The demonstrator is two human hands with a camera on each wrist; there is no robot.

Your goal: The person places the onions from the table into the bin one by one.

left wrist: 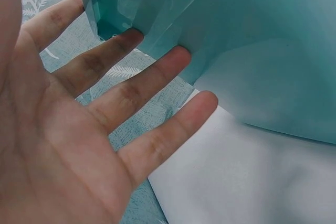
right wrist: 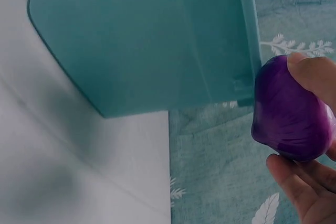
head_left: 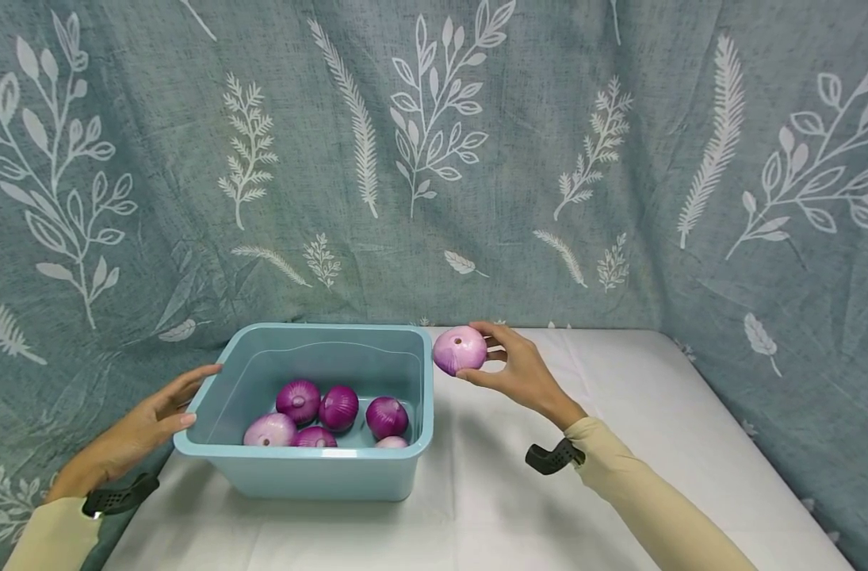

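Note:
A red onion, pale at the side facing the head camera, is gripped between the thumb and fingers of my right hand. It is raised beside the right rim of a blue plastic bin. In the right wrist view the onion shows its deep purple side, close by the bin's edge. My left hand is at the bin's left rim, thumb at the near corner. Seen from the left wrist, its fingers extend fairly straight along the outer wall. Several red onions lie inside the bin.
The bin stands on a table with a white cloth. Behind and at both sides hangs a grey-blue curtain with white leaf prints. Each wrist wears a black strap.

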